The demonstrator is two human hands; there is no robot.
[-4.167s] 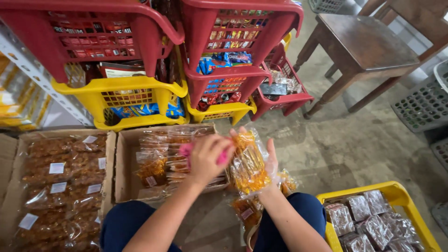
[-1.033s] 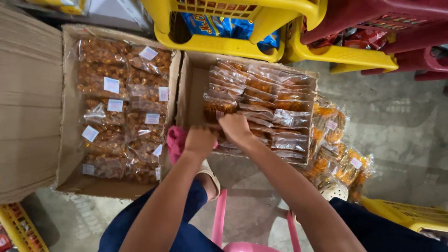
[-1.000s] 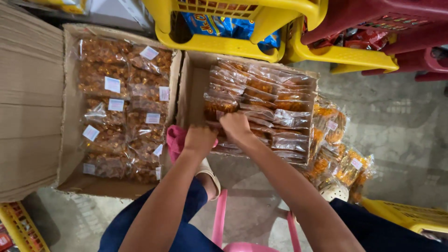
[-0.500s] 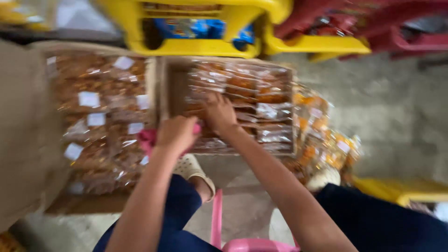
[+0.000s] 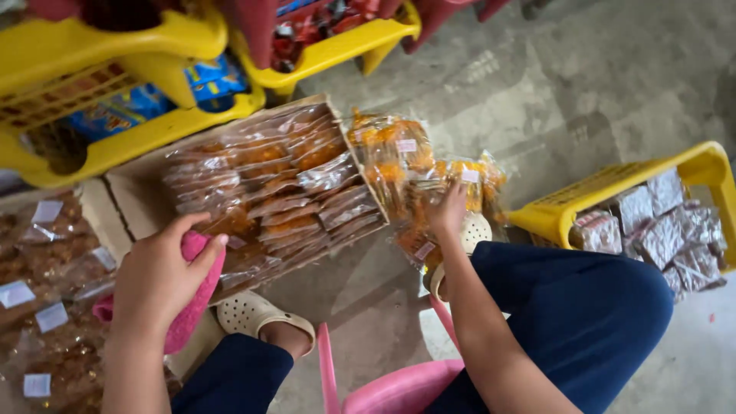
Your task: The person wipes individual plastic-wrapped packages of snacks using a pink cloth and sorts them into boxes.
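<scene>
Right hand has been moved off the box to the orange snack packets (grip unclear). A pink cloth is kept clasped in the left hand.

Single head-worn view, looking steeply down and close over seated knees onto the concrete floor and cardboard box.

My left hand covers most of the pink cloth, so I can't see how it is folded. My right hand sinks among the loose snack packets, fingertips hidden. The left cardboard box runs off the frame edge. The yellow basket is cut at the right; its wrapped packs are too blurred to identify.
</scene>
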